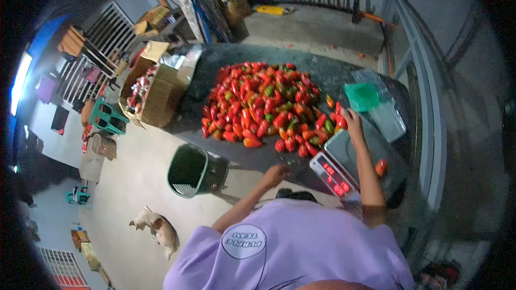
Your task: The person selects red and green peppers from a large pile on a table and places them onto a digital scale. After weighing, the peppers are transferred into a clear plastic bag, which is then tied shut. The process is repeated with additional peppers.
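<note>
My right hand (352, 120) is shut on red peppers (340, 116) at the right side of a large heap of red peppers (258, 102), with some green and orange ones mixed in. Below that hand is a digital scale (338, 145) with a lit red display, and my right forearm crosses above it. One red-orange pepper (381, 167) lies to the right of my forearm; whether it rests on the scale or the table is unclear. My left hand (277, 175) is at the near edge of the dark table (238, 157), its fingers too blurred to read.
Plastic bags (387, 119) and a green packet (361, 97) lie at the table's right end. On the left stands a cardboard box (163, 98) of wrapped goods. A dark green bin (187, 171) and a cat (157, 227) are on the floor. A person (201, 6) stands beyond the table.
</note>
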{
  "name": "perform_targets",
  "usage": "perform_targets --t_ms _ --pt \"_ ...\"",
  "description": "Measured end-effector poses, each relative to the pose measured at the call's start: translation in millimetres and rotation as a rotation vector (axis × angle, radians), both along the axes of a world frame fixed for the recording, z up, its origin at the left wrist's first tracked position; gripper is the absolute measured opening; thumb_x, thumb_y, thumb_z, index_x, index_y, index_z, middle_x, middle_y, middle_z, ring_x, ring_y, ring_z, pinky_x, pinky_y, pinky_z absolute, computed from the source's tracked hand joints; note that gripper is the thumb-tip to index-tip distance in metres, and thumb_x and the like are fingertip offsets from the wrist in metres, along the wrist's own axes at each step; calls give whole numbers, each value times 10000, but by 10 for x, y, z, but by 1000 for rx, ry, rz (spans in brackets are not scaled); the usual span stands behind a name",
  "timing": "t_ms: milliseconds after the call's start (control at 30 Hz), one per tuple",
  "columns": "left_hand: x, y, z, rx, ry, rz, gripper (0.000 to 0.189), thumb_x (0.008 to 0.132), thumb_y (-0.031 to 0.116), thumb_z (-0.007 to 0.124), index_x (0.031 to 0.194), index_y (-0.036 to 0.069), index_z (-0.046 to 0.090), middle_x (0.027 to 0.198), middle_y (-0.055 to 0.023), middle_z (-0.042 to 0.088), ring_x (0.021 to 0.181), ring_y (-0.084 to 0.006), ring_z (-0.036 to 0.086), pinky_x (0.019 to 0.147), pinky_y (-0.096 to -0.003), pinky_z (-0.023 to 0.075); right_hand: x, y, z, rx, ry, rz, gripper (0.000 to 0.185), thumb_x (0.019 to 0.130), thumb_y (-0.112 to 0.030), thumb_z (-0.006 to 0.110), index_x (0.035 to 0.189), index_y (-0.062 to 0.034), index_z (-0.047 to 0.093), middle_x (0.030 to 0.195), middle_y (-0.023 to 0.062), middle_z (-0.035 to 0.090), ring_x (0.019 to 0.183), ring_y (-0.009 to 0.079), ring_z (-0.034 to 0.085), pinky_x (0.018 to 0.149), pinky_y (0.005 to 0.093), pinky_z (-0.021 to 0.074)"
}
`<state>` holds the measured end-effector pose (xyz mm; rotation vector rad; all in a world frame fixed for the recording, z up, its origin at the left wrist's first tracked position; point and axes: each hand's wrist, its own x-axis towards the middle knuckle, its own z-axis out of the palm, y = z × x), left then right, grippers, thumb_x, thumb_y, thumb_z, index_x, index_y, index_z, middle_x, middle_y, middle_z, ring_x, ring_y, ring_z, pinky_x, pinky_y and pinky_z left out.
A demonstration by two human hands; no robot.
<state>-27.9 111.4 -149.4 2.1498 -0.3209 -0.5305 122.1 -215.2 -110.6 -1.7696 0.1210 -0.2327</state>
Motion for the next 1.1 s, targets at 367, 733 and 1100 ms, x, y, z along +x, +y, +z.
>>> perform_targets --t_ms 367,733,1100 --pt "-124 -98 34 -87 56 -1 235 797 149 585 997 30 609 961 -160 614 909 -270 588 769 -360 451 -471 445 195 336 325 127 313 830 -275 560 1077 -84 552 862 36 581 638 115 576 417 238 475" --pt "340 1100 -169 -23 -177 404 221 809 113 560 1007 23 601 920 -97 629 824 -159 592 717 -287 470 122 980 -556 53 361 0 397 795 -242 593 1147 -85 496 883 113 599 661 218 599 484 313 486" --pt "1129 1223 -51 102 -402 505 234 746 129 602 961 37 587 923 -163 553 816 -306 567 713 -373 460 -8 1289 -838 -753 248 102 605 715 -209 648 1255 -67 418 1152 213 467 1088 356 454 909 415 393"
